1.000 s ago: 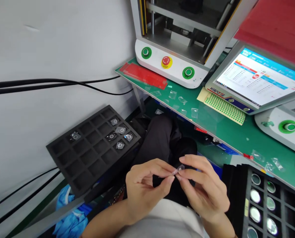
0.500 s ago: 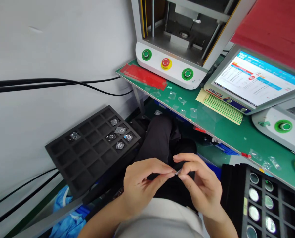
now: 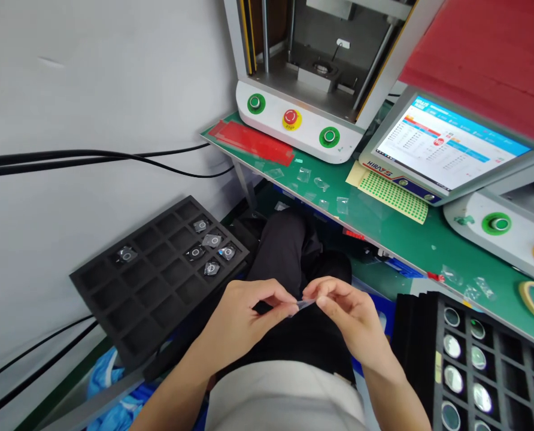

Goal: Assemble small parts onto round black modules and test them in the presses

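Observation:
Between my two hands, above my lap, a small clear plastic piece is stretched. My left hand pinches its left end between thumb and fingers. The thumb and index finger of my right hand are closed on its other end. To the left of my hands lies a black compartment tray, with several small round parts in clear wrap in its pockets. A second black tray, at the lower right, holds several round shiny discs.
A green bench carries a press machine, a monitor, a red sheet, a green-dotted sheet, plastic scraps and a tape roll. Black cables run along the wall.
The view has shifted slightly. My hands have moved a little left in the picture, and more of the clear plastic piece now shows between my fingertips.

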A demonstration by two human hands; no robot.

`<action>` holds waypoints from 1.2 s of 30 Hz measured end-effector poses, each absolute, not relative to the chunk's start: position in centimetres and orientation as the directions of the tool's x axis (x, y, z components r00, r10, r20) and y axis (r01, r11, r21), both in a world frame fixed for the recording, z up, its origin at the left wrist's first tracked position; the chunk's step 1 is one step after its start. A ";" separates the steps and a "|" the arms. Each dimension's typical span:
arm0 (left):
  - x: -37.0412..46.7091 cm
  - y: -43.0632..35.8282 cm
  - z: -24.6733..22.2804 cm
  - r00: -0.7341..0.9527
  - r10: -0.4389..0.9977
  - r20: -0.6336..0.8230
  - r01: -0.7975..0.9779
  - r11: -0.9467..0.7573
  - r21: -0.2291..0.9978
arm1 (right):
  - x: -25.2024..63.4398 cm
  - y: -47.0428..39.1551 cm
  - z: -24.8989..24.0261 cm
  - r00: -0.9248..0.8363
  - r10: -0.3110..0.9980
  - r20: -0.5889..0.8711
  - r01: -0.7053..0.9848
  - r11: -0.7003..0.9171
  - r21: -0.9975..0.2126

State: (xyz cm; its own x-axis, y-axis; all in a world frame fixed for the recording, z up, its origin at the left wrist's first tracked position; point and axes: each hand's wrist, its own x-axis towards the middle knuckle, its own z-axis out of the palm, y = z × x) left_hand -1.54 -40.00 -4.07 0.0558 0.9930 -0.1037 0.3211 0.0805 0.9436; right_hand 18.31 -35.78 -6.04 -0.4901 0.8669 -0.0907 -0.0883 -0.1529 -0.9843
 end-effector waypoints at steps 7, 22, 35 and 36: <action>-0.4 -39.7 -5.2 -0.080 0.981 -0.174 0.057 0.179 0.982 | 17.9 -35.4 -7.7 -0.474 0.880 0.026 -0.359 -0.166 -0.918; -0.1 -38.6 -5.9 -0.161 0.954 -0.253 0.171 0.280 0.945 | 23.7 -32.7 -9.6 0.072 0.986 0.153 0.101 0.145 -0.984; -2.2 -39.6 -9.7 -0.157 0.919 -0.362 0.309 0.393 0.866 | 33.3 -24.5 -18.4 -0.063 0.854 0.517 0.888 0.284 -0.361; -2.3 -39.5 -9.8 -0.130 0.922 -0.365 0.317 0.387 0.866 | 33.1 -24.8 -18.6 -0.085 0.853 0.516 0.906 0.281 -0.315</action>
